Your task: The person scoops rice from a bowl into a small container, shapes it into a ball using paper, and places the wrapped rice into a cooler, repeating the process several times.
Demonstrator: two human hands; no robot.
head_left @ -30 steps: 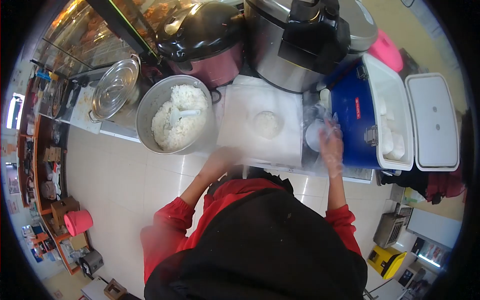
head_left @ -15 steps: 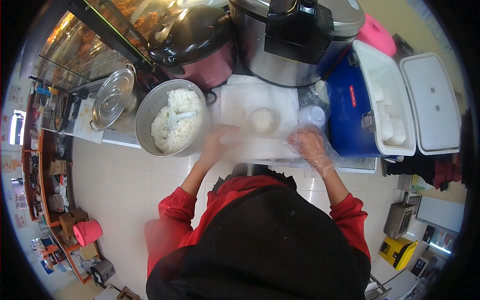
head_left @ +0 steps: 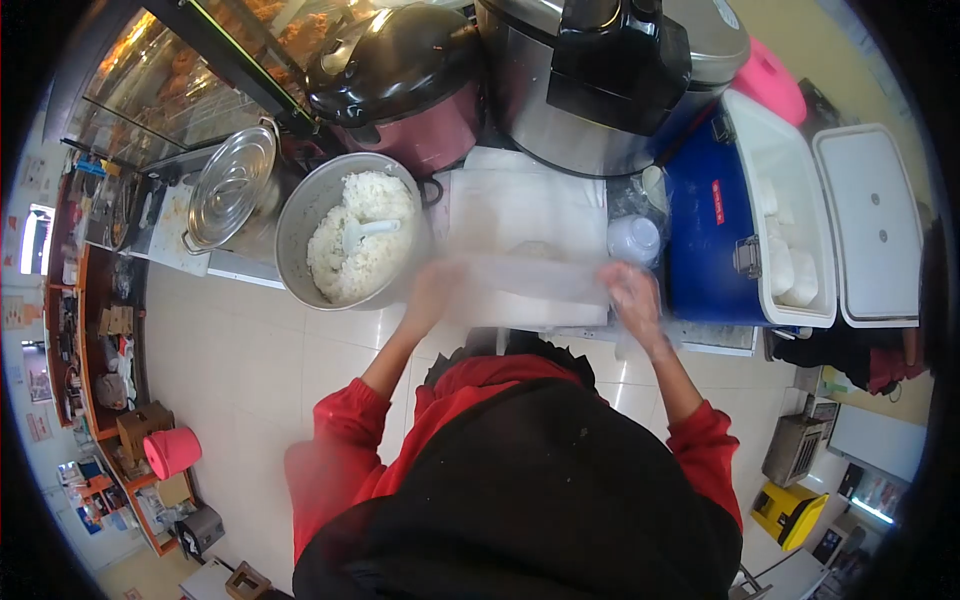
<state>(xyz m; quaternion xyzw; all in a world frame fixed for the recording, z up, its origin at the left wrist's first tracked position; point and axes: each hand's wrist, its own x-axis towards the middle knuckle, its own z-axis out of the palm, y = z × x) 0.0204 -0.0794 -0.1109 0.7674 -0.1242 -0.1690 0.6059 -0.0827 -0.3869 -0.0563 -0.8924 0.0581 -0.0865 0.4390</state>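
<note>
Where the counter (head_left: 700, 338) ends at its front edge, the person stands tight against it in red sleeves and a black apron, and between that edge and the cookers at the back lies a white board (head_left: 525, 215) with little free room around it. Both hands stretch a clear sheet (head_left: 530, 272) across the front part of the board: the left hand (head_left: 437, 287) grips its left end near the pot (head_left: 345, 232) rim, and the right hand (head_left: 628, 293) grips its right end just in front of a small cup (head_left: 634, 240). Motion blurs both hands, so I cannot tell how the fingers curl, only that each is closed on the sheet. A rice ball (head_left: 535, 250) sits mid-board, half veiled behind the sheet. Both forearms reach forward from the body, elbows bent and spread. Left of the board the pot holds rice with a white scoop (head_left: 362, 232) stuck in it; its lid (head_left: 230, 187) rests further left. A black-lidded pink cooker (head_left: 405, 80) and a big steel cooker (head_left: 610, 70) crowd the back edge. At the counter's right end a blue cooler (head_left: 745, 225) stands open, wrapped white balls (head_left: 785, 270) inside, its lid (head_left: 868, 225) swung out to the right. Pale floor tiles (head_left: 250, 360) open out to the left, where a pink bucket (head_left: 171, 451) stands by shelves.
</note>
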